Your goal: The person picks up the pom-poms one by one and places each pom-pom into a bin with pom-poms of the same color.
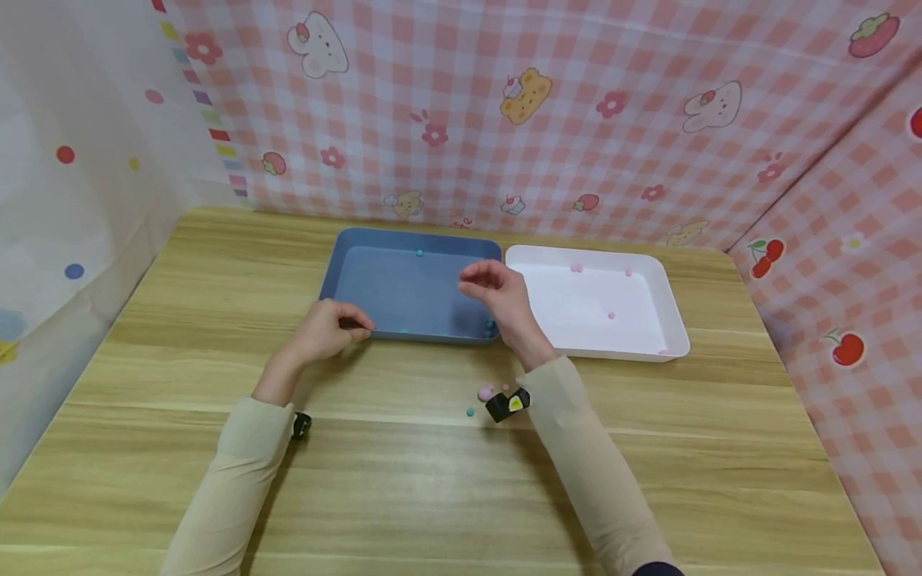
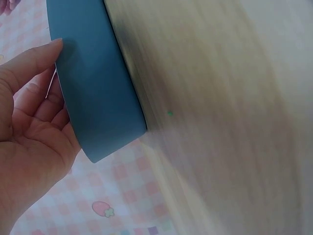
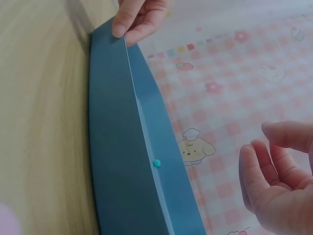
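Observation:
My left hand (image 1: 324,331) grips the near rim of the blue tray (image 1: 403,280) at its left corner, thumb outside and fingers behind the wall, as the left wrist view shows. Over the right part of that tray hovers my right hand (image 1: 500,300), its fingers loosely bent. In the right wrist view a gap shows between thumb and fingertips (image 3: 248,151), with nothing held there. A teal bead (image 1: 420,253) lies by the tray's far wall, and several more teal beads (image 1: 491,326) are in the near right corner.
Right of the blue tray stands a white tray (image 1: 576,308) with several pink beads (image 1: 611,315) in it. On the table before the trays lie a larger pink piece (image 1: 486,393) and a teal bead (image 1: 471,412). A checked curtain (image 1: 468,96) hangs behind the table.

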{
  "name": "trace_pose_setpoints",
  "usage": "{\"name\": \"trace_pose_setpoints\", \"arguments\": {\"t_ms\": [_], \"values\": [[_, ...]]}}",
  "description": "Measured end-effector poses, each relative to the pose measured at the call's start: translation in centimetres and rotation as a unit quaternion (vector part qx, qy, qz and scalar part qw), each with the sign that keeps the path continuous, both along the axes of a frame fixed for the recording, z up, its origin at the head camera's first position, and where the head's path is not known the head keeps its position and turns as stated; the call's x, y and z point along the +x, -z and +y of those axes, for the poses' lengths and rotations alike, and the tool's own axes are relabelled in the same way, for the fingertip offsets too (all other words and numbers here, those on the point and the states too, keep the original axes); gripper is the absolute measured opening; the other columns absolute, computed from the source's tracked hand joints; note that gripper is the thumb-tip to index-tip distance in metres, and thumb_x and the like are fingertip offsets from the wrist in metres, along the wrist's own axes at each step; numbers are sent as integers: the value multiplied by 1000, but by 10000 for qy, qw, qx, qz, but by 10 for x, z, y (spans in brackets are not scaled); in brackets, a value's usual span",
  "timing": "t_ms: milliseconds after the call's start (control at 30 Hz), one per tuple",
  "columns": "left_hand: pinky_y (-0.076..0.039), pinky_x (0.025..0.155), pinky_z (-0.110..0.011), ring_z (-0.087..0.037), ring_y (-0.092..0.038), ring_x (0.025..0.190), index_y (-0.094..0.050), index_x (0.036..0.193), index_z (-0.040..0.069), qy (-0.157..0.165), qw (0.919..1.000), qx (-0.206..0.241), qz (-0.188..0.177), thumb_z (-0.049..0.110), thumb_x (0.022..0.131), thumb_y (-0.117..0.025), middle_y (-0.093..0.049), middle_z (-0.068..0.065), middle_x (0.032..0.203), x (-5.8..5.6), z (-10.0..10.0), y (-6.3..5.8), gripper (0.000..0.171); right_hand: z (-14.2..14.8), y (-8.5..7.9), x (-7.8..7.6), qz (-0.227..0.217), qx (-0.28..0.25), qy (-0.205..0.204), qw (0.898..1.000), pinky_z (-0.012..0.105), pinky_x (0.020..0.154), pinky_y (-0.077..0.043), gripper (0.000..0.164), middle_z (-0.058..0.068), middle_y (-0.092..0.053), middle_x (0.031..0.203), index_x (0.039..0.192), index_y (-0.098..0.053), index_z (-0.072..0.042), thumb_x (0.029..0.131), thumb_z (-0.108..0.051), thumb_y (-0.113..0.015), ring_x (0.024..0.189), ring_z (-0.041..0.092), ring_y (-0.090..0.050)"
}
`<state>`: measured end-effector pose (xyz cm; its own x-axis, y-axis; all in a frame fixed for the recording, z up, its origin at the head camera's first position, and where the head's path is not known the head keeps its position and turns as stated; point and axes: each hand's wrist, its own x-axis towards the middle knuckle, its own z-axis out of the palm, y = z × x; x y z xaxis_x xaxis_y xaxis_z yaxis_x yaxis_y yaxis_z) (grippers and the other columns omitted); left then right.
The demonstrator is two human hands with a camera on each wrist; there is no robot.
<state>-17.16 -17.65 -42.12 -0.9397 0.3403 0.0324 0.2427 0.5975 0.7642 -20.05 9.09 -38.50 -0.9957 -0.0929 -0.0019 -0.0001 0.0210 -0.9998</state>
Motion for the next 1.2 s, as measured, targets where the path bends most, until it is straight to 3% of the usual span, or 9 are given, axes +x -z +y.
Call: {"name": "trace_pose_setpoints", "arguments": {"t_ms": [300,967,1200], "values": [[-48,67,-26,-19,-61,75,-72,86,-2,-50,10000,1,-27,-4,82,-66,-69,-13,83,1,0,0,7,4,-1,14,35,-56,-162,9998,25,80,-50,17,2,-64,90,99,-61,7,83,6,-66,84,11,-60],[-48,66,-26,-20,-61,75,-72,86,-3,13,10000,-9,-11,-4,82,-66,-69,-13,83,0,1,0,7,17,3,42,193,334,-529,9979,22,78,-49,18,9,-65,93,98,-61,10,81,8,-66,85,12,-59],[-48,67,-29,-22,-60,77,-71,88,-4,27,9999,21,-111,-4,83,-65,-69,-15,85,0,1,-1,8,25,9,54,34,598,-777,9952,22,75,-49,18,14,-63,99,99,-61,7,82,6,-66,88,15,-59]]}}
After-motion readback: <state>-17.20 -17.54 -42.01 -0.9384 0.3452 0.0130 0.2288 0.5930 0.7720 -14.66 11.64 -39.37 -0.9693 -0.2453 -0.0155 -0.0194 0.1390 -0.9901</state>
